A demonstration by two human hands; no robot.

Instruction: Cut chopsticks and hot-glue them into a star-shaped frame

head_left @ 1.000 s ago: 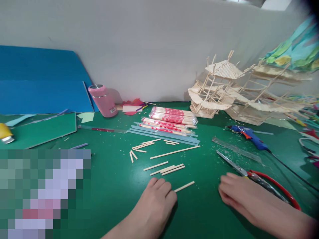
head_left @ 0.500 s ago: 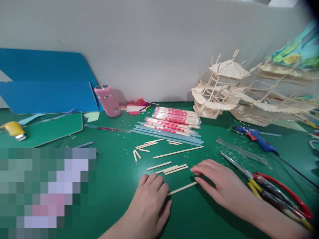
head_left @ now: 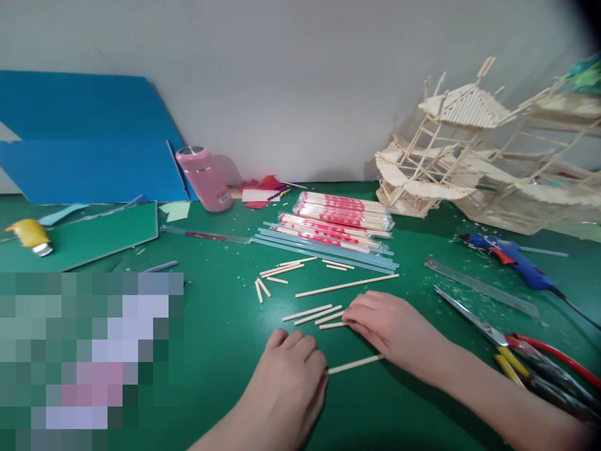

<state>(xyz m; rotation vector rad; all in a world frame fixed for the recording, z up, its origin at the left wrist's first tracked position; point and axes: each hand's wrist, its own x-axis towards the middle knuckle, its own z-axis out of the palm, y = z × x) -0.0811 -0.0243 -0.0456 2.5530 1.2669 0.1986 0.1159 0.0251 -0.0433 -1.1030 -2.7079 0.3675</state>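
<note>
My left hand (head_left: 293, 382) rests on the table with its fingers curled round one end of a thin wooden stick (head_left: 354, 365). The stick's free end points right, passing under the edge of my right hand (head_left: 387, 322). With thumb and fingers together, my right hand pinches the right end of a short wooden stick (head_left: 331, 325). Close beside it lie other short wooden sticks (head_left: 307, 313), roughly parallel. Farther back are a longer wooden stick (head_left: 347, 285) and several small cut pieces (head_left: 283, 270).
Behind the sticks lie translucent glue sticks (head_left: 328, 250) and plastic-wrapped stick bundles (head_left: 342, 210). Scissors (head_left: 474, 319), a clear ruler (head_left: 483, 288) and a blue glue gun (head_left: 511, 257) are right. A stick-built pavilion model (head_left: 451, 150) stands back right, a pink flask (head_left: 205, 178) back left.
My right hand has left the held stick's end and moved slightly left and away from me, closing on a short stick. The left hand keeps its hold. The view has shifted slightly.
</note>
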